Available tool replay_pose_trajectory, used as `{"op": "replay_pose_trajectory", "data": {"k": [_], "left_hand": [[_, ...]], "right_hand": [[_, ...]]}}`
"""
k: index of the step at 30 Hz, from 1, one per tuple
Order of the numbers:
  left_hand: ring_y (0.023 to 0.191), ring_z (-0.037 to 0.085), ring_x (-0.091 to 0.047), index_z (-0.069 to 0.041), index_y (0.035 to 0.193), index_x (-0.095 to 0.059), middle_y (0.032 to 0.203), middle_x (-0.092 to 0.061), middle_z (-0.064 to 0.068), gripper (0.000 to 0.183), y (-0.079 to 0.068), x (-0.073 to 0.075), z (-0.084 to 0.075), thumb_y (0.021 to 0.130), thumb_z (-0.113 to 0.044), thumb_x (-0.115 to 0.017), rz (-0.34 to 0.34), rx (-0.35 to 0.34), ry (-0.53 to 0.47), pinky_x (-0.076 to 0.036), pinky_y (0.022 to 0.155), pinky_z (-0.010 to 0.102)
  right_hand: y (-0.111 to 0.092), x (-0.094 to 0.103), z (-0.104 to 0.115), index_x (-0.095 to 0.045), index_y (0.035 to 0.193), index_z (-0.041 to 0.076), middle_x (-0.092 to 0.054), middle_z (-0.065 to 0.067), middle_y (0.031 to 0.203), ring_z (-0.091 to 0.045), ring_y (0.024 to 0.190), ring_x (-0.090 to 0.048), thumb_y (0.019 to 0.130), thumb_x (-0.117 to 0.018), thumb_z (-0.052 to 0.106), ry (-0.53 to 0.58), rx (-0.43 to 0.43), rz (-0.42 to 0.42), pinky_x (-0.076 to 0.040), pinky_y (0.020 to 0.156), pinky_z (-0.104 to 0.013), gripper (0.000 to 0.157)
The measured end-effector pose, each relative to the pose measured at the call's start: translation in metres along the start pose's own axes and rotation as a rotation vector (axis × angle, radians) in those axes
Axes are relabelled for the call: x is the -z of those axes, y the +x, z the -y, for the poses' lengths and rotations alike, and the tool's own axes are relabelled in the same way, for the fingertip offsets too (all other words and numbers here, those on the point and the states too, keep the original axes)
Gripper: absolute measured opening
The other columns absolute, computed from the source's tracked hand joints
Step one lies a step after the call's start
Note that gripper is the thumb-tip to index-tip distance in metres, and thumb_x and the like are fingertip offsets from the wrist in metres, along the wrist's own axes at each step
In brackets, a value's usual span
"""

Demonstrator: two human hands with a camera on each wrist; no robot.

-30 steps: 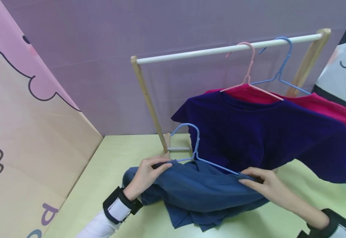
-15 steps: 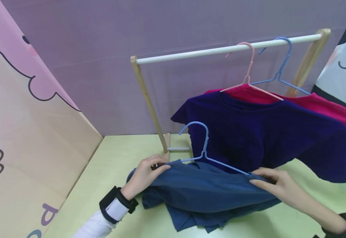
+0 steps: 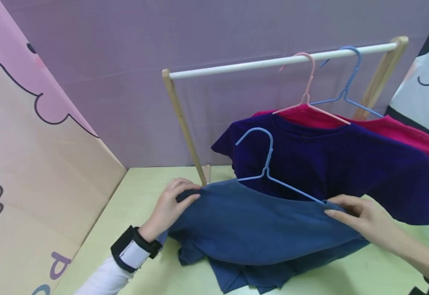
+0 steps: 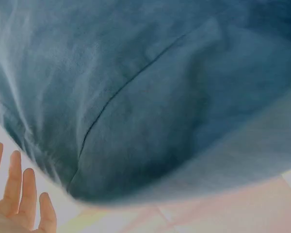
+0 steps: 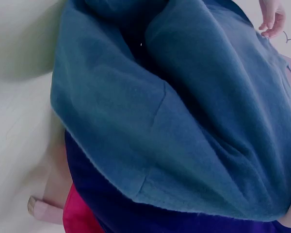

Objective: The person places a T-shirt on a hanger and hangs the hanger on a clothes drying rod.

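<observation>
A slate-blue T-shirt (image 3: 262,229) is stretched between both hands, a light-blue clothes hanger (image 3: 268,164) inside it. The hanger's hook stands up from the neckline. My left hand (image 3: 170,205) pinches the shirt's left shoulder between thumb and fingers. At the opposite shoulder, my right hand (image 3: 366,217) pinches the fabric by the end of the hanger's visible arm. The shirt's lower part hangs in folds. Its cloth (image 4: 131,97) fills most of the left wrist view, and a sleeve (image 5: 136,136) shows large in the right wrist view.
Behind the shirt stands a wooden rack with a white rail (image 3: 233,70). A dark purple T-shirt (image 3: 303,159) hangs there on a pink hanger (image 3: 306,90). Behind it, a red T-shirt (image 3: 414,135) hangs on another blue hanger (image 3: 351,78). The rack stands on a pale-green tabletop (image 3: 155,184).
Both hands have lifted the slate-blue T-shirt and its hanger. The hanger has shifted right and up, its hook now in front of the purple shirt. My hands have spread apart, stretching the neckline.
</observation>
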State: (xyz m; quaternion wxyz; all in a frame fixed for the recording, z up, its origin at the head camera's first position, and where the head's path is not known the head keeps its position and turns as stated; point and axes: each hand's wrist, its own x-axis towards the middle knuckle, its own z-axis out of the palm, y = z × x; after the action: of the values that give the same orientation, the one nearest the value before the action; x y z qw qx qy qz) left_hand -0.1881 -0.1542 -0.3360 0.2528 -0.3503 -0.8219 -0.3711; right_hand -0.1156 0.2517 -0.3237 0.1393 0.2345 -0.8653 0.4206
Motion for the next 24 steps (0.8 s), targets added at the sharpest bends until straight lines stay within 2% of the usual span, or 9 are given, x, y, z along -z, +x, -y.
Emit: {"op": "replay_pose_trajectory", "data": {"k": [5, 8, 17, 24], "left_hand": [[0.089, 0.017, -0.050, -0.005, 0.091, -0.066, 0.092, -0.059, 0.002, 0.020, 0.000, 0.004, 0.001, 0.072, -0.003, -0.071, 0.014, -0.012, 0.021, -0.041, 0.076, 0.029], [0.089, 0.015, -0.050, -0.005, 0.091, -0.066, 0.092, -0.059, 0.001, 0.018, -0.001, 0.004, 0.002, 0.073, -0.004, -0.070, 0.025, 0.000, 0.022, -0.042, 0.075, 0.027], [0.092, 0.014, -0.052, -0.006, 0.093, -0.067, 0.091, -0.060, -0.001, 0.017, -0.007, 0.004, 0.003, 0.076, -0.004, -0.067, 0.042, 0.094, 0.011, -0.043, 0.080, 0.029], [0.093, 0.013, -0.051, -0.006, 0.094, -0.067, 0.093, -0.060, -0.002, 0.014, -0.011, 0.003, 0.004, 0.080, -0.009, -0.065, 0.080, 0.135, 0.009, -0.044, 0.079, 0.030]], "right_hand": [[0.002, 0.014, 0.005, -0.064, 0.096, 0.010, -0.062, 0.016, 0.085, -0.003, 0.065, -0.056, 0.082, -0.061, 0.004, -0.072, -0.153, 0.001, -0.042, 0.055, -0.015, 0.016], [0.007, 0.022, 0.007, -0.063, 0.098, 0.007, -0.061, 0.017, 0.084, -0.003, 0.065, -0.056, 0.084, -0.061, 0.011, -0.133, -0.225, -0.004, -0.043, 0.055, -0.016, 0.015], [0.026, 0.044, 0.020, -0.062, 0.101, 0.004, -0.059, 0.022, 0.080, 0.001, 0.063, -0.055, 0.084, -0.061, 0.018, -0.238, -0.266, -0.068, -0.041, 0.053, -0.013, 0.022], [0.046, 0.061, 0.031, -0.059, 0.107, 0.001, -0.064, 0.003, 0.079, -0.001, 0.059, -0.055, 0.086, -0.059, 0.022, -0.268, -0.321, -0.103, -0.040, 0.054, -0.008, 0.030]]}}
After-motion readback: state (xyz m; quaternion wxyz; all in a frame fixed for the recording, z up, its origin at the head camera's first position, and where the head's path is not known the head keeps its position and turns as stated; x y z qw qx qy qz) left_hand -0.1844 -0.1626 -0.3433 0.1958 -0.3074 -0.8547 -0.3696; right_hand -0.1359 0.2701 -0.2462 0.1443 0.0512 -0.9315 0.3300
